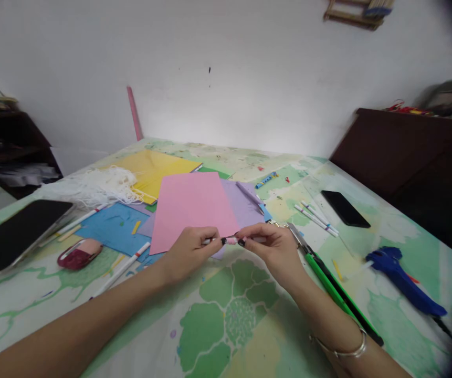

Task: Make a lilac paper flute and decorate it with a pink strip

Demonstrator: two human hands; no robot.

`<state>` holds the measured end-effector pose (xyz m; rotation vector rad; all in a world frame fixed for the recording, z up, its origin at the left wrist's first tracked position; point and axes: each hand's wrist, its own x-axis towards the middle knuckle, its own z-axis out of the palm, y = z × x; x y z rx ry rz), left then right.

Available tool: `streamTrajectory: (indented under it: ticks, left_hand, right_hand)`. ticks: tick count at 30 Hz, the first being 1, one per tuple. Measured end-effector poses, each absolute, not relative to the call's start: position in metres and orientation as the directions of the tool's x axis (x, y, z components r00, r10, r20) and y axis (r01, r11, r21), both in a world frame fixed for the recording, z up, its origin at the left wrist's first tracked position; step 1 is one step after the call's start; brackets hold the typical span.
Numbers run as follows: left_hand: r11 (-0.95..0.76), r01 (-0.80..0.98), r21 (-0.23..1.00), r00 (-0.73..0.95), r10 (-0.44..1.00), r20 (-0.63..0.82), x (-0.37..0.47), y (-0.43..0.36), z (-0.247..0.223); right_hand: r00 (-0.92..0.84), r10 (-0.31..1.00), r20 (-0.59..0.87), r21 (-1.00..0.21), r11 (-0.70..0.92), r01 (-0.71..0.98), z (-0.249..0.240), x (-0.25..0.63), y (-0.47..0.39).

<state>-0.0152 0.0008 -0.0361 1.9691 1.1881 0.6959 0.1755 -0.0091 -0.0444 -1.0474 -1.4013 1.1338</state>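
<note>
A: Position of the slim, pink-wrapped white stick (231,241)?
B: At the near-right corner of the rectangular pink paper sheet (192,202). Left hand (192,249) and right hand (276,251) pinch it, fingertips closed, probably for steadiness.
A: Green plastic cutter (327,280)?
B: Right of sheet, presumably for reach.

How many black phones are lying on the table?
2. The bigger-looking phone is at the far left, beside the dark red and pink object; the other phone is on the right, beyond the blue glue gun.
</note>
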Motion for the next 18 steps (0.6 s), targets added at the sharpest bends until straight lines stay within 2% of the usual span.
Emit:
streamTrajectory:
  ticks: [6, 11, 18]
  left_hand:
    - [-0.29, 0.529, 0.797, 0.433, 0.9, 0.041, -0.0126, -0.0011, -0.0376]
    - [-0.304, 0.561, 0.77, 0.432, 0.901, 0.041, -0.0136, 0.0012, -0.0394]
    - [-0.262, 0.553, 0.791, 0.369, 0.928, 0.049, -0.0153, 0.0049, -0.0374]
  right_hand:
    - [-0.159, 0.909, 0.385, -0.878, 0.414, 0.24, -0.0434, 0.1744, -0.0131]
    - [-0.199, 0.866, 0.459, -0.814, 0.5, 0.297, -0.0409, 0.1761, -0.0151]
    - [-0.181, 0.833, 0.524, -0.786, 0.554, 0.274, -0.038, 0.1788, -0.0163]
